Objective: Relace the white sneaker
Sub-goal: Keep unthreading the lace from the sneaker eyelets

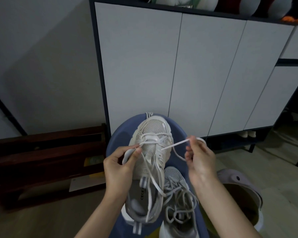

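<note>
White sneaker (150,152) toe-away on blue stool (117,140), toward its far edge. Lace (175,145) threaded only through the lowest eyelets near the toe; upper eyelets bare. Left hand (118,166) pinching one lace end at the sneaker's left side. Right hand (200,159) pinching the other end, drawn out taut to the right. Early stage, by the look: most crossings and the tying left. Second sneaker (178,201), laced, just beside, near edge.

Dim rm, grey wall (33,57), white cabinet w/ dark frame (179,66), pale floor (273,169)
</note>
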